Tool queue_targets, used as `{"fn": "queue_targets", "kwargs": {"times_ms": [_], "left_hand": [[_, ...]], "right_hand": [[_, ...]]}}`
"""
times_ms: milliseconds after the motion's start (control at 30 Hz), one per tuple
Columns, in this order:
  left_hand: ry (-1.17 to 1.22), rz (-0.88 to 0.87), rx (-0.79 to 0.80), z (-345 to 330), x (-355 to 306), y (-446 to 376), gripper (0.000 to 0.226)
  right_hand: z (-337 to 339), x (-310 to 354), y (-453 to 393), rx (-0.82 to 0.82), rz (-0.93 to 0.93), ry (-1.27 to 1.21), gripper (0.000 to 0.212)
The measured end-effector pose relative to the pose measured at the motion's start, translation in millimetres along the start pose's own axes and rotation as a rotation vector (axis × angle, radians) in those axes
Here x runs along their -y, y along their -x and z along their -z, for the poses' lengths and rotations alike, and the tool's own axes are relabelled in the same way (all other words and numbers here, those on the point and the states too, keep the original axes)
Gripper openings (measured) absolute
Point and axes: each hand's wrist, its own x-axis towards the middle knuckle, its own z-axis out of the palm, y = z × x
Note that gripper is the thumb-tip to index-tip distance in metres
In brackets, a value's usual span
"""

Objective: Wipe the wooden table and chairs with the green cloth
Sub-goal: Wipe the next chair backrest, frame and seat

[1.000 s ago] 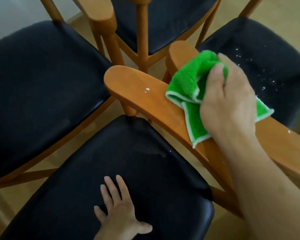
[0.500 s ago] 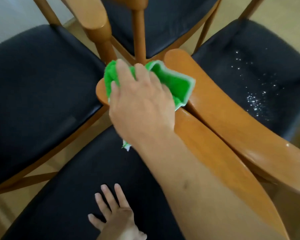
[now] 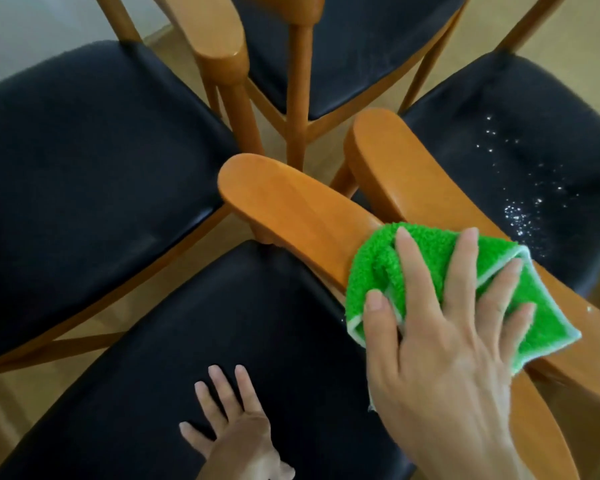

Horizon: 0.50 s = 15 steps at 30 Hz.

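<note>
Fluffy green cloth (image 3: 378, 271) covers smooth rounded wooden backrest (image 3: 291, 202).

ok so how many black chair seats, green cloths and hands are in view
black chair seats: 4 (near, left, far, right)
green cloth: 1
hands: 2 (left hand, right hand)
total: 7
</note>
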Motion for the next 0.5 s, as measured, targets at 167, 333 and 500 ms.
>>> {"fn": "queue_targets", "kwargs": {"times_ms": [167,333,500], "left_hand": [[0.011,0.033,0.077,4.5,0.8,-4.0,0.164],[0.083,0.045,0.117,5.0,-2.7,-4.3,0.154],[0.004,0.086,0.043,4.0,-2.9,-5.9,0.174]], "right_hand": [[-11.9,58.0,-37.0,0.003,0.178,-0.044,0.057],[-24.0,102.7,-67.8,0.011,0.347,-0.109,0.049],[-14.8,47.7,-46.6,-0.004,0.278,-0.036,0.051]]}}
